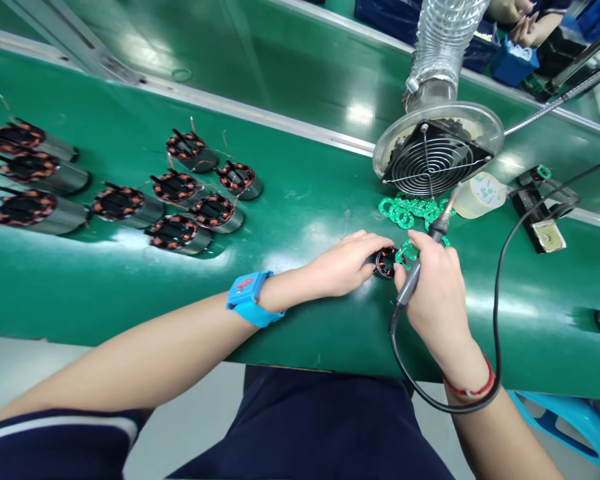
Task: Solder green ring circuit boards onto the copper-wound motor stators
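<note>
My left hand [347, 263] is closed around a small motor stator [386, 263] with copper windings, which stands on the green bench. In my right hand [437, 293] is a soldering iron [409, 285], its tip pointing up and away from the stator. A green ring-shaped circuit board [405, 255] shows at the fingertips of that same hand, over the stator's right side; whether it is pinched or resting there I cannot tell. More green ring boards [413, 210] lie in a pile just beyond, under the fan.
Several wound stators [177, 187] stand on the left. A fume-extractor fan [430, 160] hangs beyond my hands, beside a tape roll [479, 195]. An iron stand [533, 213] is to the right. The iron's black cable [498, 300] loops over my right wrist. A co-worker's hands [527, 30] show behind.
</note>
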`<state>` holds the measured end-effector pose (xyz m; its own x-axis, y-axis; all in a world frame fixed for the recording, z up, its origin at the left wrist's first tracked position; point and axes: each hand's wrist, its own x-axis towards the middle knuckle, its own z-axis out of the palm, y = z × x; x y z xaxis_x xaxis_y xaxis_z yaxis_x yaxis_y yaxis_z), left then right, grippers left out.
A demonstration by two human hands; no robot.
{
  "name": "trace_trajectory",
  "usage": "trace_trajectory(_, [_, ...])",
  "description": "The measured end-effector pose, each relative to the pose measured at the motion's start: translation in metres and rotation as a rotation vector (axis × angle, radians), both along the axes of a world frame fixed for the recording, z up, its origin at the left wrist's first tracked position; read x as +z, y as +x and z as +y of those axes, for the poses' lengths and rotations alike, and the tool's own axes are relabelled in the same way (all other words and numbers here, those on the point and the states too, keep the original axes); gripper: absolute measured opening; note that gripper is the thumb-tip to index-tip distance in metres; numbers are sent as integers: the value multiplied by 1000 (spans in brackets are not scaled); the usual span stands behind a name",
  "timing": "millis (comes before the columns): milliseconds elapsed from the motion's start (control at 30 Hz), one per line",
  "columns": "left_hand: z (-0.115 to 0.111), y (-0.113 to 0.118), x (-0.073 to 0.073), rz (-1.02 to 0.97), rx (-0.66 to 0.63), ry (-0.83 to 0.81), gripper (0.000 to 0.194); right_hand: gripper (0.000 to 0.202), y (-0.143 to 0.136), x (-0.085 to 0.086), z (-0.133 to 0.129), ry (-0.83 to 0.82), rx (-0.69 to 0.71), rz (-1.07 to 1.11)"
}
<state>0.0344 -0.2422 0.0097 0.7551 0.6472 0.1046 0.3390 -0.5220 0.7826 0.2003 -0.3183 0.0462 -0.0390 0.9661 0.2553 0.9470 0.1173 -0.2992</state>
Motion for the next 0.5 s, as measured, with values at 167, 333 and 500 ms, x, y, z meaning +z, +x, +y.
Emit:
trace_trajectory(167, [-3,5,-1,47,59,55,28,42,-5,-2,5,12,63,-89])
trace_trajectory(333, [-7,6,-3,5,87,73,27,42,-5,-15,-4,85,-25,94])
trace_trajectory(500, [-12,3,3,-157,55,45,37,47,-6,-23,-21,97,-74,219])
